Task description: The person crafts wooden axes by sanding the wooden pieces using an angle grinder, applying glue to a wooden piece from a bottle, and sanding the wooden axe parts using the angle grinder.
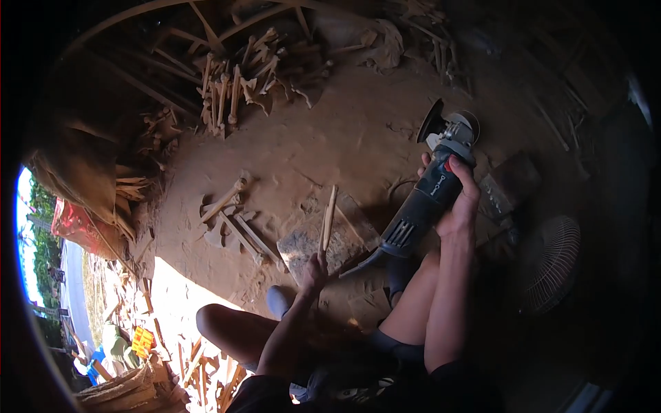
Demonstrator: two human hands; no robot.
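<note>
My right hand (pixel 456 199) is wrapped round the body of an angle grinder (pixel 421 206), its thumb by the red switch. The grinder's disc and guard point up and away from me, and its cord runs down from the rear end. My left hand (pixel 316 270) holds a thin, pale stick-like piece (pixel 329 219) upright. Behind that piece lies a flat, worn block (pixel 303 246) on the dusty floor. The grinder's disc and the pale piece are apart.
Several long pale pieces (pixel 237 220) lie left of the block. A larger pile (pixel 234 86) is at the back left. At right stand a round wire fan guard (pixel 554 265) and a dark box (pixel 513 180). A red sack (pixel 82 227) sits far left.
</note>
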